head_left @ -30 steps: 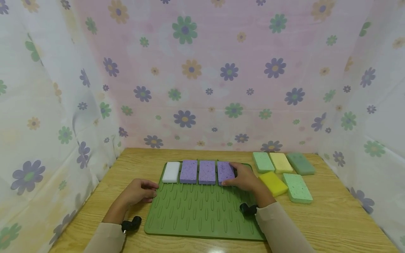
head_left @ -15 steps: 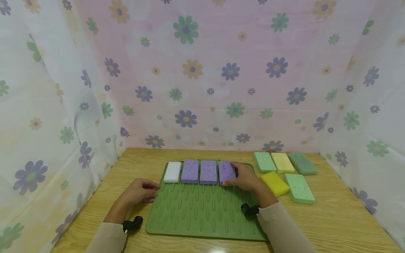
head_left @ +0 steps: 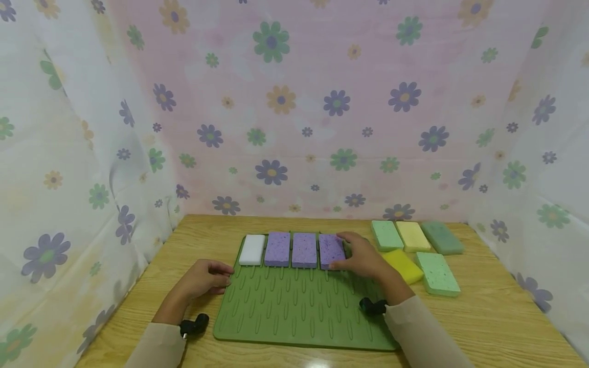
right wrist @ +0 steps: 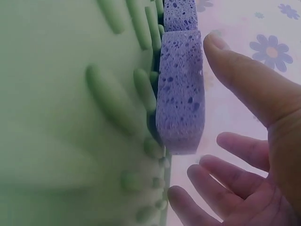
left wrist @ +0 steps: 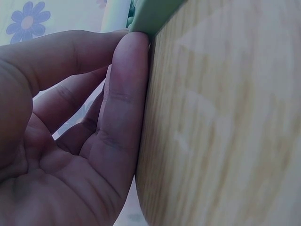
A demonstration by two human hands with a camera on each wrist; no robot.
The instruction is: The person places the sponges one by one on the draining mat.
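Three purple sponges stand side by side along the back of a green ridged mat: a left one, a middle one and a right one. A white sponge is at the row's left end. My right hand is at the right purple sponge. In the right wrist view its thumb and spread fingers stand apart from the sponge. My left hand rests on the table at the mat's left edge, its fingertips touching the edge in the left wrist view.
On the wooden table to the right lie two light green sponges, one behind and one in front, a pale yellow sponge, a darker green sponge and a bright yellow sponge. Flowered cloth surrounds the table.
My right hand has shifted slightly right, away from the right purple sponge. The left hand stays at the mat's edge. The head view has drifted slightly.
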